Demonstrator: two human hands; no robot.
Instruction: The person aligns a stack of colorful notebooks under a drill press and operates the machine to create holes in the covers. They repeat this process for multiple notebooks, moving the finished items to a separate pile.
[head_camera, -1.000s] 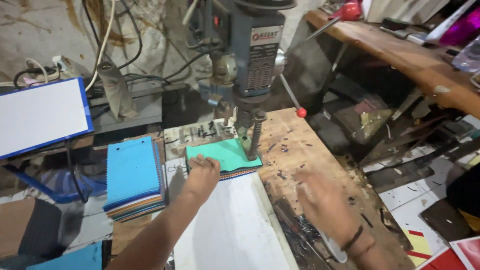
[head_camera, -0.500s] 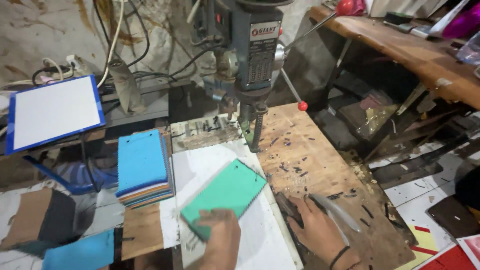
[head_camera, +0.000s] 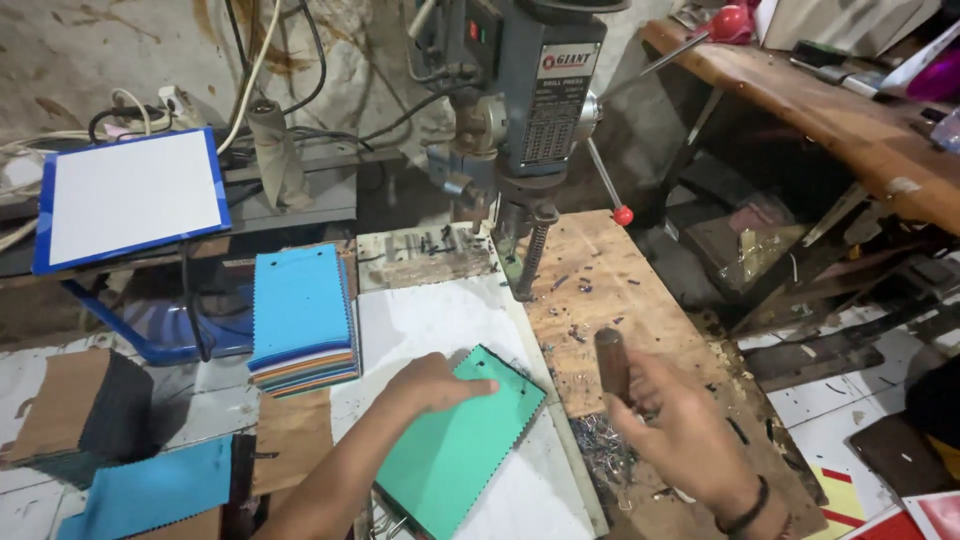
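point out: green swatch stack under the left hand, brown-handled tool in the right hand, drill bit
green swatch stack (head_camera: 455, 455), head view, middle of the top green sheet.
brown-handled tool (head_camera: 611, 362), head view, middle of the handle above the fingers.
drill bit (head_camera: 528, 260), head view, midway down the spiral shaft.

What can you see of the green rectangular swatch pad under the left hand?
The green rectangular swatch pad looks like a thin stack of fabric or felt sheets with zigzag-cut edges. Two small holes show along its upper short edge. It lies flat but turned at an angle on the white sheet covering the workbench, its lower corner running out of view. The left hand rests on its upper left corner; the right hand is clear of it.
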